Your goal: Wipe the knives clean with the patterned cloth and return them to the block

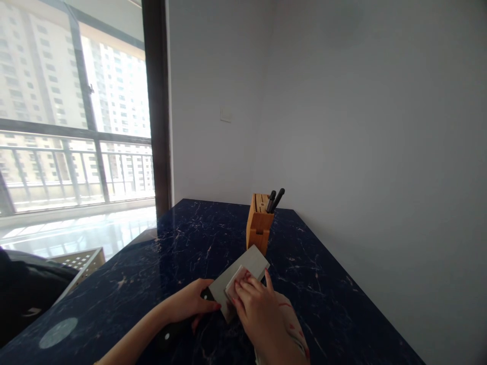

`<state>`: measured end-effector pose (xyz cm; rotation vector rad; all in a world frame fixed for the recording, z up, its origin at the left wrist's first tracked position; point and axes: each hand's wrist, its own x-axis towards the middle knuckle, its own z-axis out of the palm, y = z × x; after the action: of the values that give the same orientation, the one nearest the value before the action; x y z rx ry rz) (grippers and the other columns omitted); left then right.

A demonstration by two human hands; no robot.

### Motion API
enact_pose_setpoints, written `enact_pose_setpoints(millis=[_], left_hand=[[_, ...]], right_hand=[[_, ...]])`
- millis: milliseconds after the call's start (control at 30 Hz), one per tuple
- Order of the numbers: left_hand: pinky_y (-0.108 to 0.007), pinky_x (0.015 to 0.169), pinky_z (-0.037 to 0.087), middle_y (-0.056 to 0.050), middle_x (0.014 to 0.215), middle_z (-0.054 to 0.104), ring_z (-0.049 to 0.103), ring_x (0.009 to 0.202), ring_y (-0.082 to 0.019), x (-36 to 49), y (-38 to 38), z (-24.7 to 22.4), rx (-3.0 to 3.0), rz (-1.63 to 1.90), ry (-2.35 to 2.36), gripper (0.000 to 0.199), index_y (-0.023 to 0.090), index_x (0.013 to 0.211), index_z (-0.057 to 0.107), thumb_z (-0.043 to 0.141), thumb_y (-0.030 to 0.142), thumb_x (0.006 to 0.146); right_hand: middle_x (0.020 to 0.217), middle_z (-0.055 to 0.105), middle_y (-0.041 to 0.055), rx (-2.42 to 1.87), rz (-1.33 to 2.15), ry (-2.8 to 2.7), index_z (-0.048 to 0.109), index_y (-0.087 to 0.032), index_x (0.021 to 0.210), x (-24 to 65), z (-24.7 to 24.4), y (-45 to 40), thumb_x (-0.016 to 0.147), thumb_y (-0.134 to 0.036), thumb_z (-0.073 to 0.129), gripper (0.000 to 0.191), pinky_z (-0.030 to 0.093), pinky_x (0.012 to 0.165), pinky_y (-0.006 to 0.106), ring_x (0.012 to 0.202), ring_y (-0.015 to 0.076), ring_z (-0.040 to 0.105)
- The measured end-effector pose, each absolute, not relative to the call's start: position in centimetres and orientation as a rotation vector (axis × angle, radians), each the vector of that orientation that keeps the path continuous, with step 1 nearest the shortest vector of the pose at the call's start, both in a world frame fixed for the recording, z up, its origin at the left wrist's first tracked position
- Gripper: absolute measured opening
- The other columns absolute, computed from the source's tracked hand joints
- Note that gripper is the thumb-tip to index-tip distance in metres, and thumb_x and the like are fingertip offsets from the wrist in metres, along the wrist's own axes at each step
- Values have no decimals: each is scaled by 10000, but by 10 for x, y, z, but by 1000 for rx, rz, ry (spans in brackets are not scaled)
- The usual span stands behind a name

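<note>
Two hand positions: left hand [186, 299] closes around cleaver [247, 262] handle; right hand [262, 309] presses cloth [234, 284] onto blade.

The left hand [188, 299] holds the black handle [175, 330] of a big square cleaver [249, 262], and the right hand [258, 309] presses a white cloth [236, 284] on the blade. Just past the blade, a wooden knife block [259, 223] with two black knife handles [276, 200] stands on the dark blue stone tabletop [190, 233].
</note>
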<state>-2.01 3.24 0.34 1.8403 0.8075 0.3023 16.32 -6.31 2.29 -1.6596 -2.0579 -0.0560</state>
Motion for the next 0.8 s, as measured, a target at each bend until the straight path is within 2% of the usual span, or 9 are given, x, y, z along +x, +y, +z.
enact_pose_setpoints(millis=[200,300,367,467,567,667,800], left_hand=[[-156,343,353,36,611,587,470,386,-71,-19,32,6,1843,324,788,337,150,879,561,608,413,673],[-160,340,356,37,590,582,473,384,-79,-20,32,6,1848,310,782,345,152,884,562,608,421,672],[-164,337,358,38,573,577,474,379,-84,-21,33,4,1852,294,784,352,153,885,563,613,426,667],[-167,341,366,36,562,574,484,389,-92,-21,34,1,1850,283,789,366,151,888,562,619,432,659],[-168,344,369,31,570,581,492,397,-97,-21,36,-1,1849,283,800,392,148,911,564,616,443,657],[-169,336,365,34,564,582,492,387,-98,-21,35,-1,1847,282,794,414,149,935,564,613,450,655],[-169,334,362,44,540,568,486,384,-98,-22,33,2,1846,285,786,409,149,927,564,613,449,653]], right_hand=[[1224,517,-10,-1723,16,-2144,474,-290,1200,170,30,-63,854,-385,418,363,84,1044,471,1194,197,351],[1257,486,12,-1747,-49,-2152,444,-287,1226,170,43,-68,834,-406,444,410,81,1030,512,1190,224,356],[1198,531,48,-1831,-177,-2096,430,-262,1243,173,52,-75,812,-377,479,449,44,1011,559,1127,249,418],[964,628,94,-2023,-391,-2047,457,-200,1235,185,56,-92,709,-371,595,571,-40,967,621,950,291,516],[853,647,110,-2096,-469,-2185,503,-185,1201,204,43,-109,591,-404,671,670,-68,945,637,829,314,549],[855,654,98,-2113,-468,-2266,548,-234,1147,223,29,-116,575,-387,669,604,-27,951,629,802,308,558],[827,659,45,-2064,-562,-2268,582,-284,1081,238,31,-99,700,-277,562,381,-37,975,592,805,263,558]])
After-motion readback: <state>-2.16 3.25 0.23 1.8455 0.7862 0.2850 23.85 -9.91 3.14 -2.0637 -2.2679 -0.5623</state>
